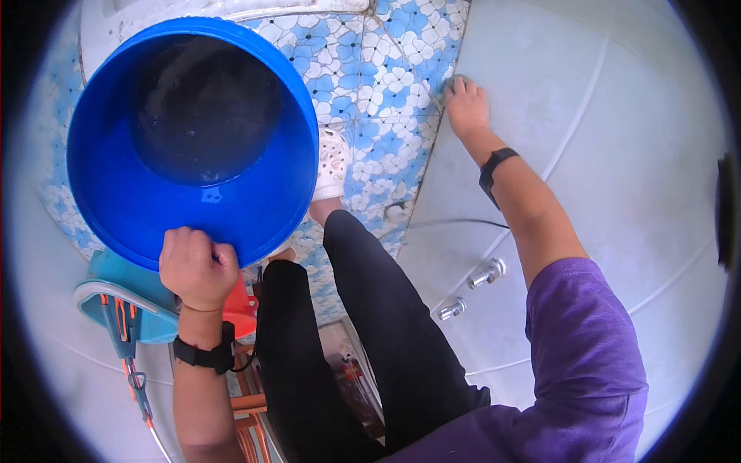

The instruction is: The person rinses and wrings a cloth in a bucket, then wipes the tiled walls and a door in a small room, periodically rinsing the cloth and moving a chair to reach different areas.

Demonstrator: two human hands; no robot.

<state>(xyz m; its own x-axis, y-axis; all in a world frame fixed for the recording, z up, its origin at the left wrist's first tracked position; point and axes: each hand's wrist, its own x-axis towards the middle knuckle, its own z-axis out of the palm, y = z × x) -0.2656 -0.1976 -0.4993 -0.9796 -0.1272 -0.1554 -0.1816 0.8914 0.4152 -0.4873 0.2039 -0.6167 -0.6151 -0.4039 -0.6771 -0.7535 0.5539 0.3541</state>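
Observation:
My left hand [199, 268] is closed over the near rim of a large blue bucket [231, 224]. The bucket tilts so that I look into its mouth, and murky dark water [202, 108] lies toward its far side. Out to the right, my right hand [468, 108] presses against the foot of the white wall, where it meets the floor. Its fingers are curled, and a small greyish edge shows at the fingertips; what it belongs to is mostly hidden.
Blue-and-white flower tiles [386, 147] cover the floor. My foot wears a white clog [332, 158] beside the bucket. Left of my legs stand a teal bucket [147, 309] with an orange-and-grey mop [127, 347] and a red container [241, 309]. Metal valves [486, 273] stick out from the white wall [617, 193].

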